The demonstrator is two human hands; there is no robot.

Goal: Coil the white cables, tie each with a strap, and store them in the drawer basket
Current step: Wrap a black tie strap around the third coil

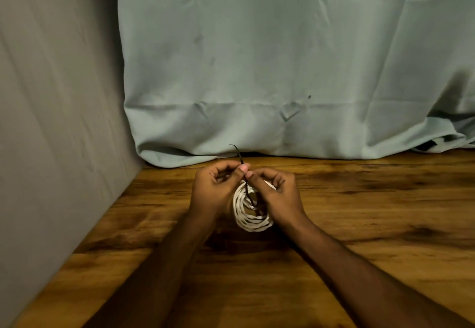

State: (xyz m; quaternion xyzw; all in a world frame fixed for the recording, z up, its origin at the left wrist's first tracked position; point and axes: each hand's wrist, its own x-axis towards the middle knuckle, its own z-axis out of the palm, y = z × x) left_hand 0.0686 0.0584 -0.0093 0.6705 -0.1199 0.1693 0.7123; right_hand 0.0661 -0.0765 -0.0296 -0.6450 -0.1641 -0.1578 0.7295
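White cable wound into a round multi-loop coil [250, 212] sits between the person's two hands, held just above the brown wood-grain tabletop [359, 225], near the middle of the view. A thin black strap [247, 186] runs down through the coil's centre opening & back up; its free end sticks up past the fingers w/ a small curl at the tip.

Left hand [216, 189]: fingers curled, thumb & forefinger pinching the strap close to the top of the coil. Right hand [276, 194]: fingers curled too, thumb tip pressed right against the left thumb at the strap, so it looks to be pinching the same strap; the rest of that hand wraps the coil's right side. Thumbs touch each other. Both forearms reach in from the bottom edge.

Behind the hands, a pale green-grey creased cloth [282, 57] hangs down & bunches where it meets the tabletop's far edge. On the left a plain grey fabric panel [51, 122] stands as a side wall, meeting the cloth at the corner.
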